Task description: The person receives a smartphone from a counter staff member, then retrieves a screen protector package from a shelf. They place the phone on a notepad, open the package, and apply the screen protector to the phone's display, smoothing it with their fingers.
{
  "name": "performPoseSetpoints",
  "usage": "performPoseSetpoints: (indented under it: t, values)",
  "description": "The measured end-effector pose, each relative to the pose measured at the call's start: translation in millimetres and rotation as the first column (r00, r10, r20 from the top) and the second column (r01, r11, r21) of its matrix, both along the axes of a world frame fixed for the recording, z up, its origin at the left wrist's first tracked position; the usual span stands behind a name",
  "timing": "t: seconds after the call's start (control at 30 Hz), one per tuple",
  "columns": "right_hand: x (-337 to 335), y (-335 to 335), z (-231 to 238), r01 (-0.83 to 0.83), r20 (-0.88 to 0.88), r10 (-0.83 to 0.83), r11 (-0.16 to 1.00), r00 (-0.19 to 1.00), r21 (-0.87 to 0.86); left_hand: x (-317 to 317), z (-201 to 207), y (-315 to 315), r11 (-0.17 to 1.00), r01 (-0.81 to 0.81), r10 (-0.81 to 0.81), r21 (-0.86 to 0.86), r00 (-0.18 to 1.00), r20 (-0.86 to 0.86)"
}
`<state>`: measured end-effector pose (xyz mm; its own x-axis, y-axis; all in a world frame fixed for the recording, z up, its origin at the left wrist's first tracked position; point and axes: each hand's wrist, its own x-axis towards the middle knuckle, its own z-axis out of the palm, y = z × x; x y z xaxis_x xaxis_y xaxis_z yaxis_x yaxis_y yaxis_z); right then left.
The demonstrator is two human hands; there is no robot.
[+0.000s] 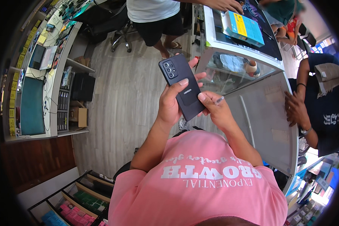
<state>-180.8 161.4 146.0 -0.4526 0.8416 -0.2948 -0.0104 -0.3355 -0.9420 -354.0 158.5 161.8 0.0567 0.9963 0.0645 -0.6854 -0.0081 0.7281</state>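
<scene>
A dark smartphone (182, 98), its back and camera lenses turned up, is held tilted above the floor in front of my chest. A black rounded rectangular piece (189, 101) lies flat on the lower part of its back. My left hand (171, 101) is closed round the phone, thumb on the back and fingertips showing past the far edge. With thumb and fingers, my right hand (217, 112) pinches the phone's lower right edge. Between the right fingers sticks out a short, thin greyish item (219, 100), too small to name. The phone's screen side is hidden.
A glass display counter (245, 77) with a blue and yellow box (245, 28) on top stands at right. One person (154, 22) stands ahead; another (320, 105) leans by the counter. Left is a desk with a laptop (43, 57); shelves (83, 196) stand lower left.
</scene>
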Motion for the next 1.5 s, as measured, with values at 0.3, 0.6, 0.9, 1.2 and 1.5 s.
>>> performPoseSetpoints:
  t: [0.3, 0.6, 0.9, 1.2, 1.5]
  values:
    - [-14, 6, -12, 0.059, -0.175, -0.105, 0.966, 0.979, -0.25, 7, 16, 4, 0.994, -0.08, 0.102, 0.072, 0.916, -0.389]
    - [6, 28, -12, 0.048, -0.412, -0.216, 0.923, 0.885, -0.381, 57, 41, 42, 0.955, -0.062, 0.258, 0.288, 0.653, -0.712]
    - [49, 59, -36, -0.11, -0.547, -0.111, 0.928, 0.83, -0.356, 101, 62, 71, 0.944, 0.019, 0.276, 0.33, 0.501, -0.82]
    - [93, 91, -16, -0.322, -0.595, 0.336, 0.937, 0.73, 0.134, 102, 95, 84, 0.97, 0.146, -0.24, -0.196, 0.716, -0.656]
    - [76, 116, 41, 0.21, -0.534, -0.05, 0.947, 0.844, 0.243, 106, 97, 99, 0.937, -0.029, 0.328, 0.348, 0.411, -0.85]
